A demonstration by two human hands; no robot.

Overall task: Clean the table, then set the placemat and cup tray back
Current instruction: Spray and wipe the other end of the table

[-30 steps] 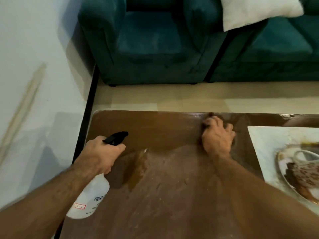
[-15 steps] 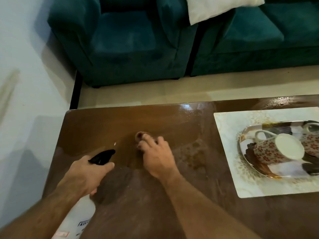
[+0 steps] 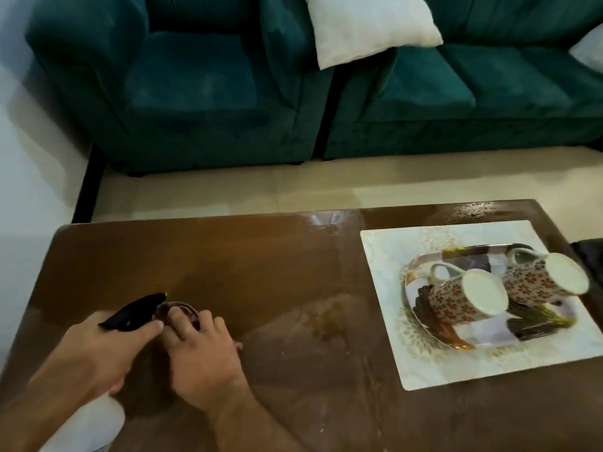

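Observation:
A glossy brown table (image 3: 261,262) fills the lower view. My left hand (image 3: 98,347) grips a white spray bottle (image 3: 88,425) by its black trigger head at the table's near left. Right beside it, my right hand (image 3: 199,350) presses a small dark brown cloth (image 3: 177,310) onto the tabletop; most of the cloth is hidden under my fingers. On the right lies a white patterned placemat (image 3: 385,256). A decorated cup tray (image 3: 456,342) sits on it, bearing two floral cups (image 3: 466,295) lying on their sides.
A teal armchair (image 3: 195,93) and a teal sofa (image 3: 473,102) stand beyond the table across a strip of cream floor, with a white cushion (image 3: 365,27) between them. A white wall (image 3: 29,164) runs along the left. A dark object (image 3: 590,252) lies at the table's right edge.
My right hand has wiped the cloth from the table's far middle leftward and toward me, ending against the spray bottle. The view has swung right, showing the whole placemat and tray.

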